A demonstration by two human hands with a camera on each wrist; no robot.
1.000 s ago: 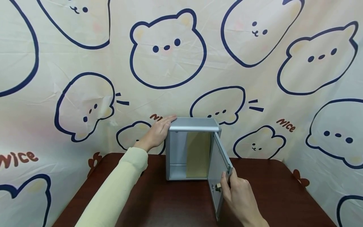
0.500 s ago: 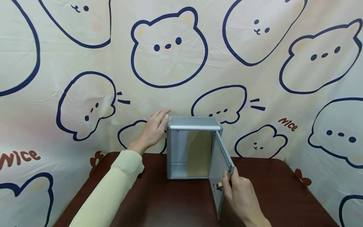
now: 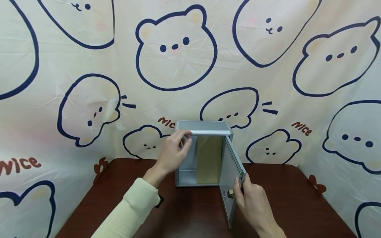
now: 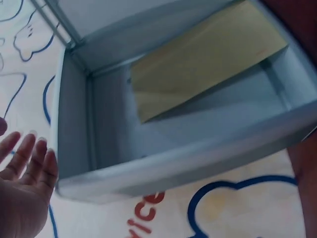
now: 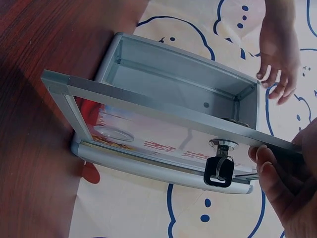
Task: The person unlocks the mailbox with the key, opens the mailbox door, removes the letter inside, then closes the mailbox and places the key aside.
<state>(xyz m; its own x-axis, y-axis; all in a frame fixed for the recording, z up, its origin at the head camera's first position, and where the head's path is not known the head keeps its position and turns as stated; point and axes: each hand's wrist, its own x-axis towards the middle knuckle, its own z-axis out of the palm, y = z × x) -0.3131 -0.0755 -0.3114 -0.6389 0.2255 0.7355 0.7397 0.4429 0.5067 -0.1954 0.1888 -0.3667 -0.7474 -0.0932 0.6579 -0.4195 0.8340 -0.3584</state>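
A silver-grey metal box [image 3: 205,126] stands upright on the table with its hinged door [image 3: 231,180] swung outward on the right. My right hand [image 3: 256,205] pinches the door's free edge, thumb on the inner face. In the right wrist view a black-headed key [image 5: 219,171] sits in the door's lock, its ring hanging from it. Inside the box, a tan sheet of paper or envelope [image 4: 208,62] rests at the back right. My left hand [image 3: 174,152], fingers loosely bent and holding nothing, hovers before the box's upper left corner and overlaps it in the head view.
A dark brown wooden table [image 3: 282,191] carries the box near its back edge. Behind and on both sides hangs a cream cloth [image 3: 178,72] printed with blue-outlined bear faces.
My left hand lifts off the box's top left edge, moves left, then comes forward and right to the front of the opening. My right hand and the door stay nearly still.
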